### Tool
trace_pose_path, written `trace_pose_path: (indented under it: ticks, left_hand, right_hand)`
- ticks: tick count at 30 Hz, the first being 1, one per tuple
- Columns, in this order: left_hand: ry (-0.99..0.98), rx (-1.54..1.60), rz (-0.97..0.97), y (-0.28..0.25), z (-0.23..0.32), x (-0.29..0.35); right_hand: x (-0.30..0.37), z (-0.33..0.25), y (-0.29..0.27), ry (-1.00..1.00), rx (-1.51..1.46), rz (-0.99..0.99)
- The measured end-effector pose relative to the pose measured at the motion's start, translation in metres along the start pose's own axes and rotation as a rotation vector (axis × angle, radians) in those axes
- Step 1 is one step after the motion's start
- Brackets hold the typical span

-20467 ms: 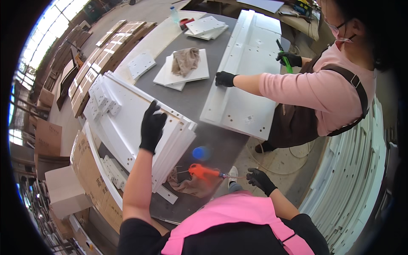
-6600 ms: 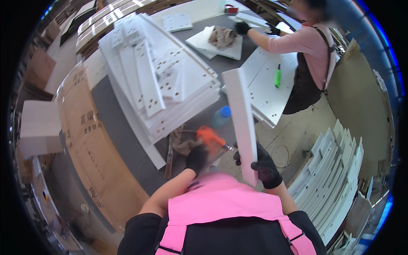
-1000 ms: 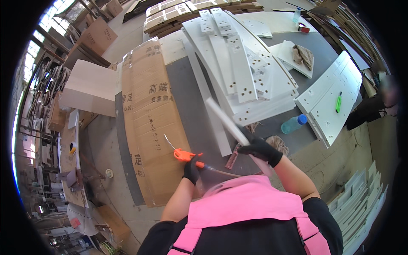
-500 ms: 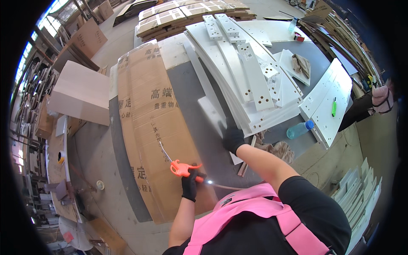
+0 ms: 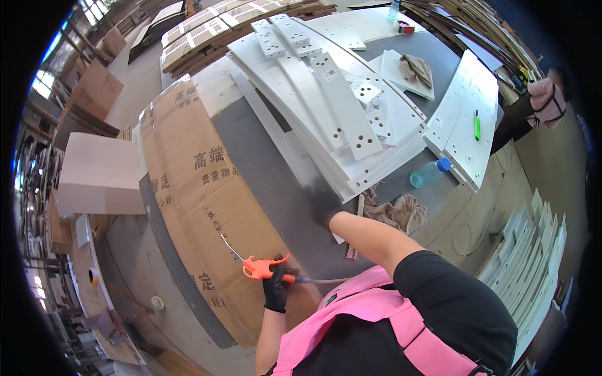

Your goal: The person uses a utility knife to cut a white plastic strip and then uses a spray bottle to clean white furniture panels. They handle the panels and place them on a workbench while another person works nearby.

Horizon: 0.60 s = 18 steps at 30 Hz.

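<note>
My left hand (image 5: 274, 287), in a black glove, is closed around the handle of an orange air blow gun (image 5: 258, 268). Its thin metal nozzle points up and left over a long brown cardboard carton (image 5: 207, 188), and a hose runs from its handle toward my body. My right hand (image 5: 321, 203), also black-gloved, is smeared by motion at the near left corner of a stack of white drilled panels (image 5: 301, 106); its fingers cannot be made out. Beside that stack lies a long narrow white board (image 5: 266, 119), its near end lost in the blur.
Right of my right arm lie a crumpled cloth (image 5: 401, 213), a blue-capped bottle (image 5: 429, 172) and white panels with a green marker-like tool (image 5: 477, 125). White strips (image 5: 527, 244) stand at the lower right. Cartons (image 5: 238, 25) are piled behind the table; another person (image 5: 545, 103) is at right.
The view has turned, so the table's things sit further left. My right hand, distinct before, is now blurred near the panel stack's corner. My left hand still grips the blow gun.
</note>
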State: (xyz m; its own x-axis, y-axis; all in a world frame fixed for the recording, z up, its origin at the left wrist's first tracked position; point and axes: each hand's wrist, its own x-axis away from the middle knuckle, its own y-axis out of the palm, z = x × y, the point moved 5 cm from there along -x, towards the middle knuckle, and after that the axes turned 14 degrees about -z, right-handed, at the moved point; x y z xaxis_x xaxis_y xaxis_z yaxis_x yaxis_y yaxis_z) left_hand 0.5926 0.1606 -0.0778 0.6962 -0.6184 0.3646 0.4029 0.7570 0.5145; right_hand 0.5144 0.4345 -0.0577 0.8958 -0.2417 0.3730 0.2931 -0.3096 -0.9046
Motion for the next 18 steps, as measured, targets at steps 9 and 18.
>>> trace_pose_path:
  ticks: [9, 18]
  left_hand:
    - [-0.071, 0.074, 0.060, 0.056, 0.012, -0.069]
    - [0.079, -0.152, -0.138, 0.234, 0.042, -0.073]
  right_hand:
    - [0.133, 0.028, 0.016, -0.540, -0.623, -0.552]
    - [0.179, 0.126, -0.024, -0.508, -0.785, -0.257]
